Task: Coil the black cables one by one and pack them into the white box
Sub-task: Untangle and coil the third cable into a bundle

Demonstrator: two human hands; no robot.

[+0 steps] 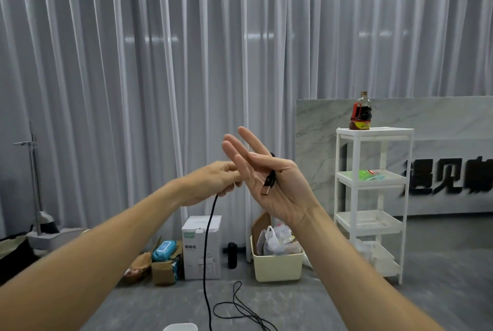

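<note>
Left hand (213,183) pinches one black cable (207,237); right hand (266,173) thumb-clamps its plug.

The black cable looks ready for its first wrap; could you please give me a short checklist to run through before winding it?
1. USB plug pinned against right hand palm by the thumb: ok.
2. Right fingers straight, ready as a former: ok.
3. Left hand pinches black cable: ok.
4. Hanging length free of knots: ok down to the floor.
5. Floor loops untangled: cannot tell.
6. White box open, within reach: cannot tell.
</note>
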